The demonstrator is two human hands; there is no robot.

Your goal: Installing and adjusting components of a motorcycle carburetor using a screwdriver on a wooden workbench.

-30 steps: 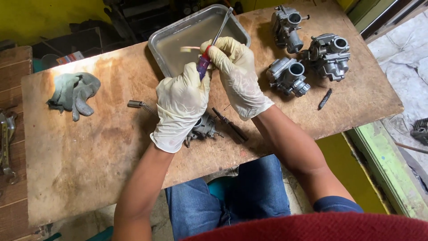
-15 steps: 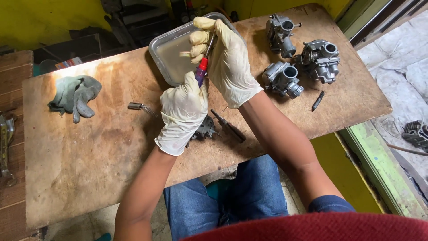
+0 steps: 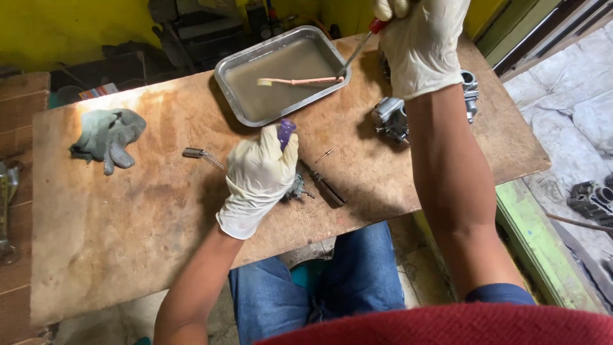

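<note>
A: While the left hand (image 3: 258,179) was closed around a purple-handled tool (image 3: 285,133) over a small metal part (image 3: 295,189) on the wooden bench (image 3: 128,223), the right hand (image 3: 424,41) was clamped on a red-handled screwdriver (image 3: 357,51), tip down at the metal tray (image 3: 281,70).

B: Tip location?

A: At the tray's near-right rim, close to the end of the toothbrush (image 3: 300,81) lying in the murky liquid. Touching or not, couldn't tell.

B: Advice for that move?

A: Judgement only: the tip should go in low and slow so the liquid didn't slop, and the left hand should keep the part pinned flat.

B: What was unclear?

A: The small part was mostly under the glove. The right forearm covered most of the carburettors (image 3: 391,120); only one body showed properly. The right hand's upper edge was cut off by the frame. A thin pin (image 3: 324,155) and a spring-tailed piece (image 3: 201,154) lay loose; a grey rag (image 3: 105,137) sat well to the left.
</note>
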